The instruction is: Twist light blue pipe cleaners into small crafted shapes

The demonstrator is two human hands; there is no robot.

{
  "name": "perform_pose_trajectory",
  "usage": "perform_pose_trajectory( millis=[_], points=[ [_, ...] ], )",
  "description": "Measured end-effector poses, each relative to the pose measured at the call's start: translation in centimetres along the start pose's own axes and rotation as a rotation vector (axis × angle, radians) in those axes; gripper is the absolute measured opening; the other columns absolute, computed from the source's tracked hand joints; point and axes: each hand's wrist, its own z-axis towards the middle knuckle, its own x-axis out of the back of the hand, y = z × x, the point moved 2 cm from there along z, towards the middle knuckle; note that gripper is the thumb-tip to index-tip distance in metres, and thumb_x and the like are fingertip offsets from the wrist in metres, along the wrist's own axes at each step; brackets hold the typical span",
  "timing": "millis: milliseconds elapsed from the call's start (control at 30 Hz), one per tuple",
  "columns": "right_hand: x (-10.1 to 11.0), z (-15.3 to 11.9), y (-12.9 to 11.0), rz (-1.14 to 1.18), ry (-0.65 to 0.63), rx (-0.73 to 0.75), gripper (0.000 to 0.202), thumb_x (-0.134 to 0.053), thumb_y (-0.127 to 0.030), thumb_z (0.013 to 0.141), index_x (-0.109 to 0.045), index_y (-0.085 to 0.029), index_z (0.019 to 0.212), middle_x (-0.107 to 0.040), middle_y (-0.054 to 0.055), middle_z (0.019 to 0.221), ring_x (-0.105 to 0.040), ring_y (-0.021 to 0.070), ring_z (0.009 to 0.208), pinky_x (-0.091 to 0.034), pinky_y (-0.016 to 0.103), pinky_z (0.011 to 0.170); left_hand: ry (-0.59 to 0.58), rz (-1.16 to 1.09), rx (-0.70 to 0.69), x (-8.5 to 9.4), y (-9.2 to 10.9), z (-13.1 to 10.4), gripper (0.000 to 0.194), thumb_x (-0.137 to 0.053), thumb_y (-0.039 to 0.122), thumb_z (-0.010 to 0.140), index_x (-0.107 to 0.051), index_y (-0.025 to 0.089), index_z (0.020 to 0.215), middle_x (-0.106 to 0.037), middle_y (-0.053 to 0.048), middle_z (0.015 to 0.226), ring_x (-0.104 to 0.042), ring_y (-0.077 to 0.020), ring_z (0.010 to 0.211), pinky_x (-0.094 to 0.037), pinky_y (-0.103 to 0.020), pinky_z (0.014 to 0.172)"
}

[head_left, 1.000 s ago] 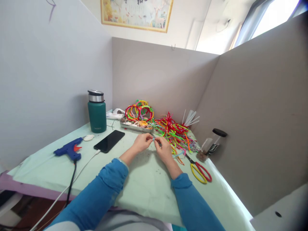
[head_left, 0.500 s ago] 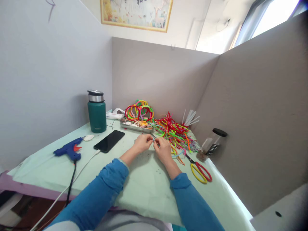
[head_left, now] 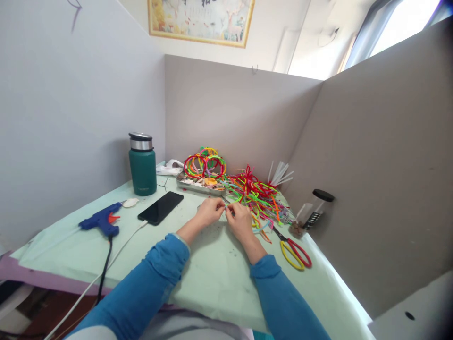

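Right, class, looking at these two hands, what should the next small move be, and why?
Probably a slight, gentle turn of the small bluish piece: the left hand and right hand both seem to pinch it, nearly meeting, while the scissors lie apart to the right. The piece is too small to identify.

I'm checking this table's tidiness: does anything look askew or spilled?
Nothing looks broken. The colourful fuzzy stems lie in a loose tangle right of the metal tray, and dark specks mark the pale green cover near the right hand. The black-lidded jar appears to lean, perhaps through lens distortion.
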Motion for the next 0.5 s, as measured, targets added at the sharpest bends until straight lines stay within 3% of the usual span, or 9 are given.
perform_pose_trajectory(
  millis=[300, 500],
  points=[
    [-0.26, 0.26, -0.12, -0.142, 0.008, 0.082, 0.017, -0.047, -0.017, 0.086, -0.061, -0.016, 0.078, -0.066, 0.006, 0.073, -0.059, 0.0184, 0.074, -0.032, 0.031, 0.072, -0.005, 0.047, -0.001, -0.05, 0.19, -0.09, 0.019, -0.053, 0.022, 0.078, -0.069, 0.016, 0.084, -0.071, -0.004, 0.079, -0.061, -0.0142, 0.071, -0.042, -0.022, 0.065],
    [-0.09, 0.17, -0.07, -0.065, 0.013, 0.053, 0.018, -0.046, -0.018, 0.087, -0.063, -0.017, 0.081, -0.067, 0.005, 0.077, -0.059, 0.018, 0.075, -0.032, 0.031, 0.071, 0.0, 0.053, -0.001, 0.01, 0.2, -0.12, 0.02, -0.052, 0.023, 0.078, -0.069, 0.017, 0.086, -0.071, -0.004, 0.08, -0.06, -0.0144, 0.071, -0.042, -0.022, 0.065]
  ],
)
